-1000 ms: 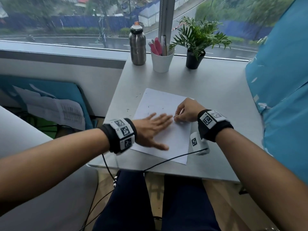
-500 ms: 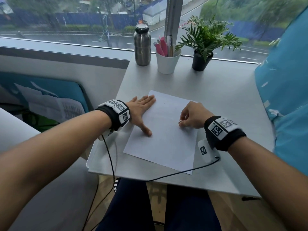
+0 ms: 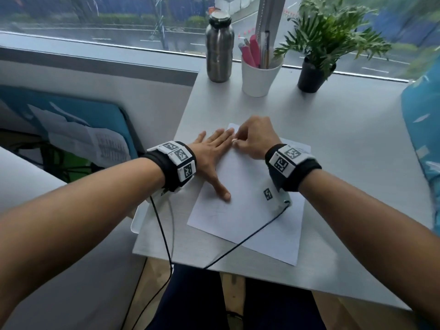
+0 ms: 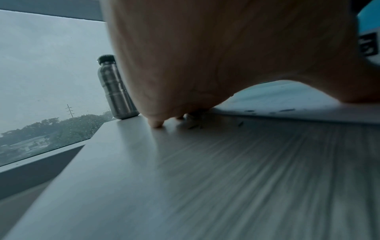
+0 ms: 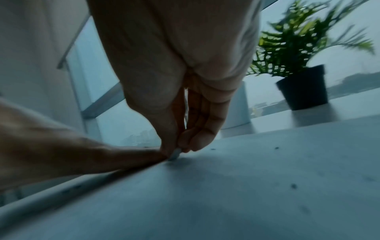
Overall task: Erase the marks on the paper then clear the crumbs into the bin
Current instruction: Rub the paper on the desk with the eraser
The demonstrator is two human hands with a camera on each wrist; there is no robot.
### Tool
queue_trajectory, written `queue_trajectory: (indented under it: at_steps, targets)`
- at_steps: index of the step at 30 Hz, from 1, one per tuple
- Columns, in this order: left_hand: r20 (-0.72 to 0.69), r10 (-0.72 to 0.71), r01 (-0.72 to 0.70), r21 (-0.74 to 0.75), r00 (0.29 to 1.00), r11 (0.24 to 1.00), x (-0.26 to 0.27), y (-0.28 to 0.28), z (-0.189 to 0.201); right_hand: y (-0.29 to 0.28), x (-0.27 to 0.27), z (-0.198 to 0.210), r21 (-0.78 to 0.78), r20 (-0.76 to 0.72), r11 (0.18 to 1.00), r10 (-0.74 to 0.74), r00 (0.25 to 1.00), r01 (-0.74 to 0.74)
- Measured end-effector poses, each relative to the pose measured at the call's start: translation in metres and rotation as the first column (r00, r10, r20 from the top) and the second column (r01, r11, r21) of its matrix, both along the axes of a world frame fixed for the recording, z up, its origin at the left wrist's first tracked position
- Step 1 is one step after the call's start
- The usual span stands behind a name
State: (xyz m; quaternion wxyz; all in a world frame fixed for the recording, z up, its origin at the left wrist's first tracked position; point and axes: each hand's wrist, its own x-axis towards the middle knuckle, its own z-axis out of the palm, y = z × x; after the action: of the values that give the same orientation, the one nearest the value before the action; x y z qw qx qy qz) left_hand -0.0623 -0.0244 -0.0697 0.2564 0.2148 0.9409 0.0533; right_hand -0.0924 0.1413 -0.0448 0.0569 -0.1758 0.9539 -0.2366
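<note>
A white sheet of paper (image 3: 250,217) lies on the grey table (image 3: 352,148). My left hand (image 3: 214,153) lies flat with straight fingers across the paper's left edge, the thumb spread out on the sheet. My right hand (image 3: 252,139) pinches a small white eraser (image 3: 234,140) between thumb and fingers, its tip on the paper's far left corner right beside the left fingertips. The right wrist view shows the eraser (image 5: 174,155) touching the sheet. Dark crumbs (image 4: 195,126) lie on the table by the left fingertips, and more crumbs (image 5: 294,186) dot the paper. No bin is in view.
At the table's far edge by the window stand a steel bottle (image 3: 219,46), a white cup with pens (image 3: 259,75) and a potted plant (image 3: 316,67). A black cable (image 3: 238,246) crosses the paper's near part. A blue cushion (image 3: 423,139) sits at the right.
My right hand has carried the eraser up and left from mid-sheet to the paper's far left corner. My left hand first shifted to the left edge and now stays flat there.
</note>
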Motion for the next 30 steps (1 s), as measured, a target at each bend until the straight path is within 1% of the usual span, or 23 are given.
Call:
queue_trajectory:
  at_steps: [3, 4, 5, 7, 8, 9, 10, 12, 13, 14, 16, 17, 18, 19, 21, 22, 23, 25, 26, 27, 28, 29, 30]
  targets:
    - [0.013, 0.001, -0.001, -0.006, 1.0, 1.0, -0.001, 0.0, -0.003, -0.005, 0.03, 0.003, 0.02, 0.079, 0.973, 0.227, 0.971, -0.229]
    - [0.011, 0.002, -0.002, -0.013, 1.0, 1.0, -0.001, 0.0, -0.003, -0.003, 0.029, 0.005, 0.015, 0.105, 0.967, 0.25, 0.962, -0.253]
    - [0.015, 0.004, -0.004, -0.013, 1.0, 1.0, -0.001, -0.001, -0.003, 0.0, 0.019, 0.005, 0.021, 0.108, 0.975, 0.216, 0.97, -0.22]
    - [0.009, 0.002, -0.001, -0.011, 1.0, 1.0, -0.001, -0.001, -0.004, 0.01, -0.005, 0.005, -0.01, 0.046, 0.998, 0.07, 0.997, -0.069]
    - [0.006, 0.001, -0.001, -0.013, 1.0, 1.0, -0.001, -0.001, -0.004, 0.013, -0.01, 0.005, -0.025, 0.02, 1.0, 0.02, 1.0, -0.019]
    - [0.01, -0.001, 0.001, -0.015, 1.0, 1.0, -0.001, -0.001, -0.003, 0.012, -0.006, 0.004, -0.038, 0.022, 0.999, 0.016, 1.0, -0.015]
    - [0.015, -0.001, 0.001, -0.016, 1.0, 1.0, -0.002, -0.002, -0.003, 0.008, 0.003, 0.002, -0.043, 0.038, 0.997, 0.063, 0.997, -0.062]
    - [0.009, -0.007, 0.007, -0.026, 1.0, 1.0, -0.002, -0.001, -0.005, 0.001, 0.03, 0.001, -0.022, 0.093, 0.974, 0.227, 0.97, -0.226]
    - [0.007, -0.01, 0.011, -0.03, 1.0, 0.999, -0.002, -0.002, -0.005, 0.002, 0.03, 0.0, -0.009, 0.107, 0.966, 0.258, 0.96, -0.258]
    - [0.015, -0.008, 0.008, -0.025, 1.0, 1.0, -0.001, -0.002, -0.004, 0.005, 0.019, 0.0, 0.004, 0.101, 0.976, 0.217, 0.971, -0.218]
    - [0.014, -0.005, 0.005, -0.016, 1.0, 1.0, -0.001, -0.002, -0.004, 0.016, -0.008, 0.003, -0.031, 0.063, 0.999, 0.046, 0.997, -0.045]
    - [0.008, -0.005, 0.005, -0.018, 1.0, 1.0, -0.001, -0.002, -0.003, 0.02, -0.015, 0.003, -0.037, 0.04, 0.999, -0.002, 0.999, 0.003]
    - [0.01, -0.006, 0.006, -0.021, 1.0, 1.0, 0.0, -0.002, -0.002, 0.019, -0.012, 0.002, -0.044, 0.049, 0.999, -0.001, 0.999, 0.003]
    - [0.017, -0.005, 0.005, -0.021, 1.0, 1.0, -0.001, -0.002, -0.001, 0.015, -0.003, -0.001, -0.044, 0.065, 0.998, 0.053, 0.997, -0.05]
    - [0.016, -0.003, 0.004, -0.021, 1.0, 1.0, 0.0, -0.002, -0.003, 0.006, 0.025, -0.002, -0.04, 0.097, 0.972, 0.233, 0.968, -0.231]
    - [0.011, -0.005, 0.006, -0.024, 1.0, 1.0, 0.0, -0.002, -0.002, 0.007, 0.025, -0.001, -0.03, 0.106, 0.968, 0.252, 0.962, -0.25]
    - [0.014, -0.007, 0.007, -0.026, 1.0, 1.0, 0.0, -0.002, -0.002, 0.011, 0.013, -0.001, -0.009, 0.097, 0.981, 0.194, 0.976, -0.194]
    - [0.011, -0.004, 0.004, -0.022, 1.0, 1.0, -0.001, -0.001, -0.002, 0.023, -0.013, 0.005, -0.016, 0.04, 1.0, 0.024, 0.999, -0.024]
    - [0.008, 0.0, 0.0, -0.017, 1.0, 1.0, -0.001, 0.0, -0.003, 0.027, -0.018, 0.005, -0.021, 0.014, 1.0, -0.016, 1.0, 0.016]
    - [0.011, 0.0, 0.0, -0.014, 1.0, 1.0, -0.001, -0.001, -0.002, 0.024, -0.014, 0.003, -0.027, 0.021, 1.0, -0.007, 1.0, 0.007]
    - [0.018, 0.001, -0.001, -0.009, 1.0, 1.0, -0.001, -0.002, -0.002, 0.018, -0.002, 0.001, -0.01, 0.039, 0.998, 0.057, 0.998, -0.056]
    - [0.02, 0.0, 0.0, -0.006, 1.0, 1.0, -0.001, -0.002, -0.003, 0.01, 0.014, -0.001, 0.007, 0.059, 0.986, 0.164, 0.985, -0.164]
    - [0.017, -0.002, 0.003, -0.006, 1.0, 1.0, -0.002, -0.002, -0.004, 0.006, 0.023, -0.002, 0.011, 0.081, 0.972, 0.233, 0.969, -0.235]
